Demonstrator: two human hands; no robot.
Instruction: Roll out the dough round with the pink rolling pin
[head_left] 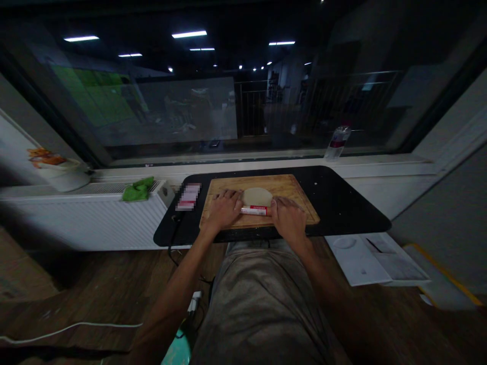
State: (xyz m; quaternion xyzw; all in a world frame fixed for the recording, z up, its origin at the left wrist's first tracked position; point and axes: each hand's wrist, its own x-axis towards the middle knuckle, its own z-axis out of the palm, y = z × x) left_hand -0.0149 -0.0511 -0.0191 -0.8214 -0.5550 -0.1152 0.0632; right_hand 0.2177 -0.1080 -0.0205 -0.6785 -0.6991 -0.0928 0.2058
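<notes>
On the wooden cutting board [304, 210] lies a flat, pale round of dough [256, 195]. A rolling pin [255, 210] with a red and white label lies across the near edge of the dough. My left hand [225, 209] is closed over the pin's left end, and my right hand [288, 217] over its right end. Between the hands only the labelled middle of the pin shows; both ends are hidden under the fingers.
The board rests on a black tabletop [342, 205] below a window. A phone-like blurred rectangle [189, 196] lies at left. A green cloth [138, 189] hangs on the white radiator [122, 223]. A water bottle [337, 143] and a white pot [65, 175] stand farther out.
</notes>
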